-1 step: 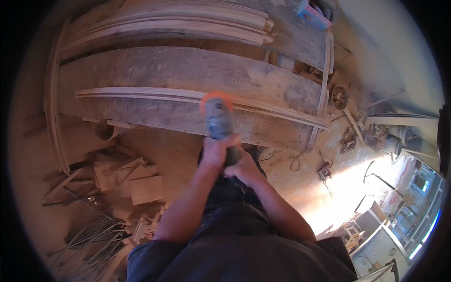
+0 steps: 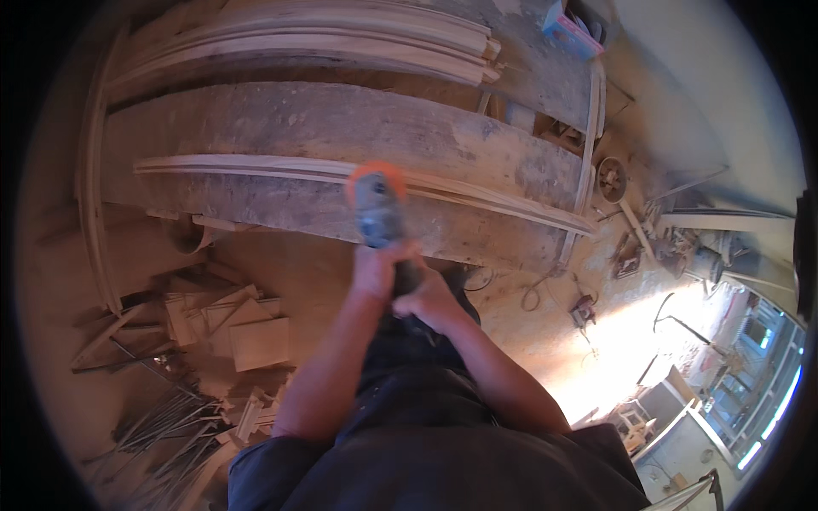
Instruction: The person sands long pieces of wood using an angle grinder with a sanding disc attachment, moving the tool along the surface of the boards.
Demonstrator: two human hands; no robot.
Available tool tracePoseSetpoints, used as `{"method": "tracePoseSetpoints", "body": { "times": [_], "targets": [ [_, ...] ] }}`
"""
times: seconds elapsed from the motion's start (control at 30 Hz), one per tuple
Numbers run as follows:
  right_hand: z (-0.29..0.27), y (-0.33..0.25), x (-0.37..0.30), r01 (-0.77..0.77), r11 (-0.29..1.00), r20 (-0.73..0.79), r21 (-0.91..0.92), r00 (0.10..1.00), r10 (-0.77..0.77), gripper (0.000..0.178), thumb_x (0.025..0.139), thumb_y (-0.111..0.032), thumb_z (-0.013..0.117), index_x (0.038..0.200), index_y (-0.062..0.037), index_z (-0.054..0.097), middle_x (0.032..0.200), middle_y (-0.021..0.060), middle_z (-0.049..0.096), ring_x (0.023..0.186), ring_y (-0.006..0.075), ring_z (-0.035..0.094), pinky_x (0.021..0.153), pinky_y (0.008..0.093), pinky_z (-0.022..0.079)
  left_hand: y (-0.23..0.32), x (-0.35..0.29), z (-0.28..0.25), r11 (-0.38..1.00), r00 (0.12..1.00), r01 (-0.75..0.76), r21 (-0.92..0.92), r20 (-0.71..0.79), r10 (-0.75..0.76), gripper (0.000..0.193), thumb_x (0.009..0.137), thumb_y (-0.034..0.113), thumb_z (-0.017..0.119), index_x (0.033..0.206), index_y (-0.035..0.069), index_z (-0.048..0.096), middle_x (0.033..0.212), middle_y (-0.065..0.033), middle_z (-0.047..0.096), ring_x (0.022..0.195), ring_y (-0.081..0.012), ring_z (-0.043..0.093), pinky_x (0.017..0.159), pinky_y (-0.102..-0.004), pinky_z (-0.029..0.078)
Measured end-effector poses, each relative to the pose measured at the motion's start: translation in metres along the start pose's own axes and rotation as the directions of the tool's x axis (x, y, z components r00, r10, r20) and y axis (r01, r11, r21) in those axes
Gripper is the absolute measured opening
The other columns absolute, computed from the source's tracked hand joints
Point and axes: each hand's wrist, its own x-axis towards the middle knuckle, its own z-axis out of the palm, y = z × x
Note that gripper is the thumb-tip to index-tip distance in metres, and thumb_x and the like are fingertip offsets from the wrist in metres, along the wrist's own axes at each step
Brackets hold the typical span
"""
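Observation:
An angle grinder with an orange disc lies across the long wooden strip on the workbench, its disc over the strip's middle. Closed round the tool's body behind its head is my left hand. My right hand grips the rear handle, just behind and to the right of the left. The disc looks blurred, and whether it touches the wood cannot be made out. Part of the strip is hidden under the grinder.
More long strips are stacked on the far bench. Wood offcuts and thin rods lie on the floor at left. At right are a red power tool, a round bucket and a cord. A carton stands far right.
Both hands and the grinder have shifted a little to the left along the strip. My grip looks the same.

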Motion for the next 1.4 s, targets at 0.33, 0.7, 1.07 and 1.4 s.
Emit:
{"method": "tracePoseSetpoints", "body": {
  "times": [0.33, 0.7, 1.07, 1.4],
  "targets": [
    [0.059, -0.031, 0.034, 0.021, 0.999, 0.053, -0.048, 0.998, -0.018, 0.036, 0.062, -0.004, 0.071, 0.097, -0.0003, 0.065, 0.08, 0.0066, 0.066, 0.07, 0.0166, 0.064, 0.064, 0.0306, 0.052, 0.053, 0.0, -0.048, 0.997, 0.998, 0.015, -0.074, -0.062, -0.02, 0.019, 0.083, 0.018, 0.073, 0.088, 0.0, 0.068, 0.078, -0.0105, 0.067, 0.066, -0.0228, 0.065, 0.065, -0.036, 0.054],
    [-0.097, 0.109, -0.074, 0.094, 0.859, -0.282, 0.503, 0.957, 0.06, 0.043, 0.064, -0.007, 0.067, 0.105, 0.0022, 0.067, 0.091, 0.0109, 0.07, 0.083, 0.0283, 0.071, 0.077, 0.0418, 0.061, -0.075, -0.015, 0.126, 0.9, 0.987, -0.09, 0.426, 0.16, 0.022, 0.051, 0.068, 0.035, 0.086, 0.104, 0.001, 0.074, 0.093, -0.0166, 0.075, 0.084, -0.0278, 0.071, 0.081, -0.0408, 0.056],
    [0.036, 0.001, 0.004, 0.061, 0.955, -0.06, 0.289, 0.997, -0.045, 0.029, 0.067, 0.0, 0.065, 0.095, 0.0058, 0.065, 0.074, 0.0141, 0.068, 0.06, 0.0277, 0.067, 0.057, 0.0385, 0.058, 0.033, 0.004, 0.001, 0.967, 0.998, -0.066, 0.245, 0.022, 0.063, 0.034, 0.07, 0.029, 0.083, 0.086, 0.001, 0.073, 0.081, -0.0088, 0.072, 0.073, -0.0175, 0.066, 0.069, -0.0355, 0.054],
    [0.231, -0.066, 0.139, -0.114, 0.986, 0.07, 0.12, 0.992, 0.106, 0.035, 0.064, 0.003, 0.069, 0.098, 0.0004, 0.062, 0.078, 0.0079, 0.067, 0.064, 0.022, 0.067, 0.058, 0.0362, 0.056, 0.213, 0.013, -0.21, 0.999, 0.992, 0.0, 0.047, -0.128, 0.006, 0.035, 0.073, 0.027, 0.084, 0.09, -0.001, 0.074, 0.081, -0.0087, 0.072, 0.072, -0.0171, 0.067, 0.069, -0.0353, 0.055]
  ]
}}
